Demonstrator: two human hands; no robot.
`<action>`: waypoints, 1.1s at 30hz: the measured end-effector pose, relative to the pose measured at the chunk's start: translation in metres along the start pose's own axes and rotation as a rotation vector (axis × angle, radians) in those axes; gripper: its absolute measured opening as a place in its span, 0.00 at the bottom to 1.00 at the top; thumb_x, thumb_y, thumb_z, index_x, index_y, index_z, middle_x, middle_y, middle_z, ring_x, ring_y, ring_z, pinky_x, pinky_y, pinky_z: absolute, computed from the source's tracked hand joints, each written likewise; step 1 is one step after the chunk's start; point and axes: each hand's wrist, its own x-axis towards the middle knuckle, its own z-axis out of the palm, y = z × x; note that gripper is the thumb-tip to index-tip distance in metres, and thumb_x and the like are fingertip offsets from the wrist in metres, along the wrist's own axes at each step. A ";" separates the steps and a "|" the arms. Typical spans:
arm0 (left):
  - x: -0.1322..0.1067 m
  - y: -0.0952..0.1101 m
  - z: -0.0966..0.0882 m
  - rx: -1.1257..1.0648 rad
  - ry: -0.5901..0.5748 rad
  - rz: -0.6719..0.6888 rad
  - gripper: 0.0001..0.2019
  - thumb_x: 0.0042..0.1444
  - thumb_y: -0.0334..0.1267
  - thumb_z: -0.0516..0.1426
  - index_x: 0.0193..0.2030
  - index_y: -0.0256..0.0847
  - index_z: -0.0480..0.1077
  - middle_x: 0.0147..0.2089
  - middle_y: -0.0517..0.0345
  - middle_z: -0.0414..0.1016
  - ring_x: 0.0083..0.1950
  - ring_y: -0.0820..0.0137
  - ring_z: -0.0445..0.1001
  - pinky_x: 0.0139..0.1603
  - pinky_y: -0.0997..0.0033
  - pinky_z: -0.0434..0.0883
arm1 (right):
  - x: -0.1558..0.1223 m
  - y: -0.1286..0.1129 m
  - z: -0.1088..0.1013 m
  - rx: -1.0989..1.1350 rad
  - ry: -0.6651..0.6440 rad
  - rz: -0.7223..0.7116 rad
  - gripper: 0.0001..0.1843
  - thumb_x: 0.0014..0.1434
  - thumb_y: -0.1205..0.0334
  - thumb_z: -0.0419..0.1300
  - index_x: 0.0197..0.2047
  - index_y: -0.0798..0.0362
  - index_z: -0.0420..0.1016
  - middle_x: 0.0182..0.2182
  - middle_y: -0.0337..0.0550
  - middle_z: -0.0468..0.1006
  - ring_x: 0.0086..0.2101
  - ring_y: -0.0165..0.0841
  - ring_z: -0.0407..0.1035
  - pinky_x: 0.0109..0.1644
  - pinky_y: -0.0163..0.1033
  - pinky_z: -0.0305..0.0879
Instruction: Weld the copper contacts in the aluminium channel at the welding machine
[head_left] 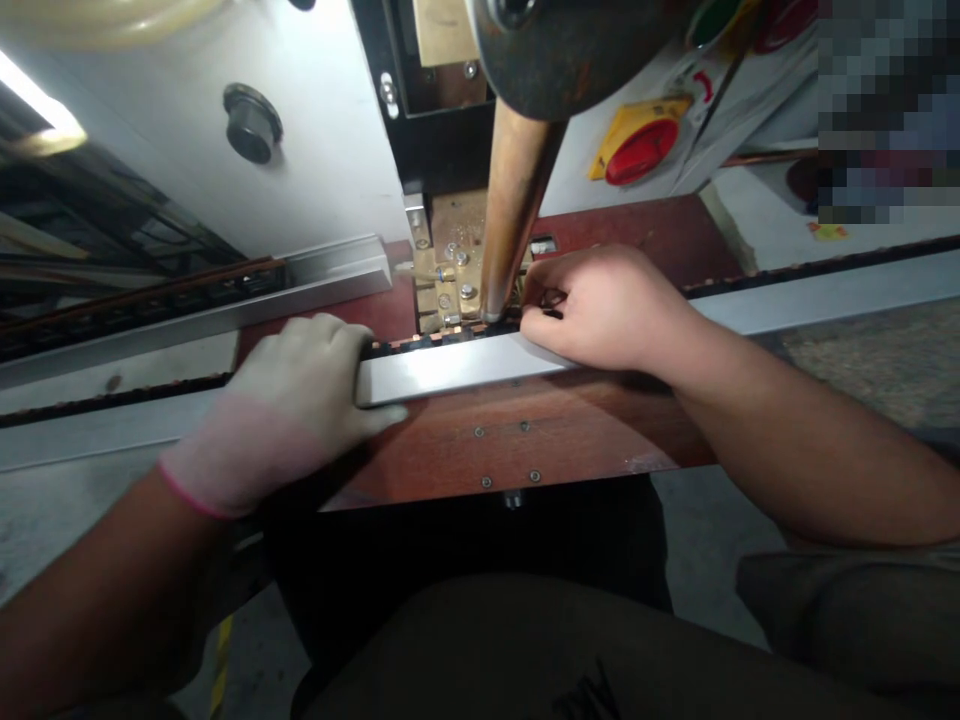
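Observation:
A long silver metal rail lies across a reddish-brown board. Along its far edge runs a black strip with copper-coloured bits. My left hand, in a white and pink glove, is wrapped over the rail, thumb on the near side. My bare right hand rests at the rail's far edge, its thumb and forefinger curled together in a pinch; what lies between them is hidden. Just left of these fingers, a copper-coloured rod comes down to the strip. Its tip stands beside a brass fixture with several screws.
Above the rod hangs a dark round machine part. A red rotary switch on a yellow plate is at the upper right, and a black knob at the upper left. Behind my left hand lies another metal channel.

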 end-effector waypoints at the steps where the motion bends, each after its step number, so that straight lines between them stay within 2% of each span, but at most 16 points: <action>1: -0.004 -0.008 0.002 -0.016 -0.015 0.004 0.26 0.70 0.63 0.69 0.56 0.41 0.81 0.56 0.36 0.85 0.54 0.45 0.83 0.55 0.45 0.78 | 0.000 -0.001 0.000 -0.005 0.002 -0.002 0.15 0.69 0.57 0.65 0.50 0.47 0.93 0.41 0.52 0.92 0.41 0.48 0.81 0.43 0.51 0.63; 3: -0.012 -0.020 0.006 -0.052 0.012 0.011 0.24 0.70 0.64 0.69 0.51 0.43 0.82 0.51 0.39 0.87 0.51 0.46 0.83 0.54 0.45 0.78 | 0.000 -0.001 0.000 -0.018 -0.001 0.002 0.15 0.69 0.57 0.66 0.51 0.47 0.94 0.42 0.51 0.93 0.42 0.49 0.82 0.44 0.51 0.64; 7: -0.017 -0.024 0.013 -0.042 0.098 -0.018 0.26 0.70 0.65 0.69 0.56 0.43 0.83 0.54 0.37 0.88 0.56 0.40 0.84 0.57 0.40 0.79 | 0.001 -0.001 0.000 -0.016 -0.012 -0.004 0.13 0.69 0.57 0.66 0.49 0.44 0.93 0.42 0.49 0.93 0.44 0.51 0.84 0.45 0.53 0.69; 12: -0.016 -0.019 0.013 -0.050 0.064 -0.029 0.27 0.71 0.66 0.67 0.58 0.43 0.83 0.55 0.34 0.88 0.55 0.41 0.83 0.56 0.40 0.78 | -0.001 0.003 0.000 -0.007 0.012 -0.036 0.11 0.70 0.58 0.65 0.49 0.43 0.91 0.45 0.51 0.94 0.47 0.53 0.86 0.49 0.54 0.73; 17: -0.025 -0.008 0.015 -0.014 0.091 -0.096 0.27 0.70 0.69 0.61 0.48 0.45 0.83 0.46 0.37 0.85 0.51 0.38 0.83 0.51 0.38 0.76 | -0.006 0.001 -0.003 0.015 0.010 -0.062 0.09 0.70 0.58 0.65 0.43 0.41 0.89 0.40 0.48 0.92 0.45 0.54 0.86 0.47 0.55 0.73; 19: -0.028 -0.002 0.019 -0.006 0.127 -0.117 0.28 0.70 0.69 0.60 0.50 0.45 0.83 0.46 0.37 0.85 0.51 0.37 0.83 0.50 0.38 0.76 | -0.010 -0.001 -0.006 0.046 0.022 -0.070 0.09 0.69 0.59 0.65 0.41 0.41 0.89 0.37 0.47 0.91 0.42 0.53 0.86 0.47 0.56 0.73; 24: -0.025 0.019 0.023 0.036 0.167 -0.103 0.27 0.68 0.64 0.67 0.59 0.43 0.83 0.56 0.34 0.86 0.58 0.37 0.83 0.52 0.41 0.76 | -0.013 -0.007 -0.010 0.157 0.042 -0.102 0.12 0.68 0.63 0.62 0.38 0.41 0.88 0.32 0.44 0.88 0.36 0.48 0.84 0.47 0.54 0.74; 28: -0.018 0.033 0.017 0.127 0.120 -0.080 0.27 0.69 0.60 0.67 0.64 0.43 0.82 0.52 0.36 0.84 0.54 0.38 0.81 0.49 0.45 0.73 | -0.011 -0.008 -0.008 0.106 0.017 -0.116 0.14 0.71 0.61 0.61 0.39 0.41 0.88 0.33 0.45 0.89 0.40 0.49 0.84 0.51 0.54 0.75; 33: -0.013 0.035 0.020 0.071 0.184 -0.043 0.28 0.68 0.66 0.66 0.59 0.46 0.83 0.54 0.38 0.84 0.57 0.38 0.80 0.53 0.44 0.73 | -0.010 -0.008 -0.005 0.040 0.020 -0.118 0.13 0.72 0.59 0.61 0.38 0.40 0.86 0.34 0.47 0.88 0.44 0.53 0.86 0.57 0.58 0.77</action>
